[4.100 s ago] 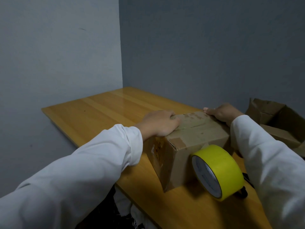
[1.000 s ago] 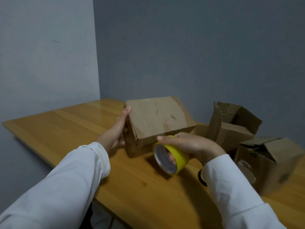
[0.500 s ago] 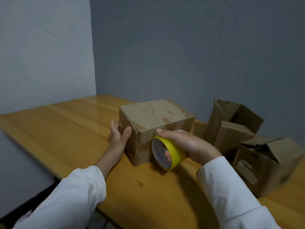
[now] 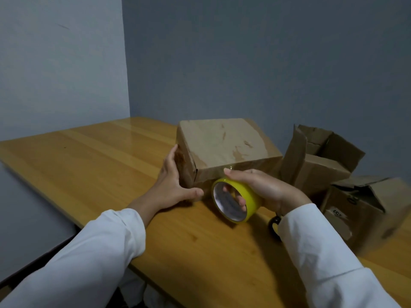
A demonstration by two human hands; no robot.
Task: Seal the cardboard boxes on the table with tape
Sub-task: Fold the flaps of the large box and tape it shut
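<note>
- Change noted: a second ago the closed brown cardboard box (image 4: 224, 150) was tipped up on an edge between my hands; half a second ago it sat flat, and it sits flat on the wooden table (image 4: 89, 156) now. Camera has drifted; box reads larger.
- Left hand (image 4: 172, 185): palm and straight fingers pressed flat against the box's left side face, thumb stretched along its bottom near corner. Bracing, not gripping.
- Right hand (image 4: 262, 187): curled over the yellow roll of tape (image 4: 234, 202), fingertips showing through the core. The roll stands on edge against the box's near face, just right of my left thumb.
- Judgement: the box has been turned over to a fresh face and settled; the roll is now placed to start a strip on the near side. I cannot tell whether a tape end is already stuck down.
- Containers: this box is shut, contents hidden.
- Beyond my right hand, an open cardboard box (image 4: 320, 161) with flaps up; interior not visible.
- Right of my right wrist, a second open cardboard box (image 4: 367, 207), flaps loose, blurred; contents cannot be made out. Both look unsealed.
</note>
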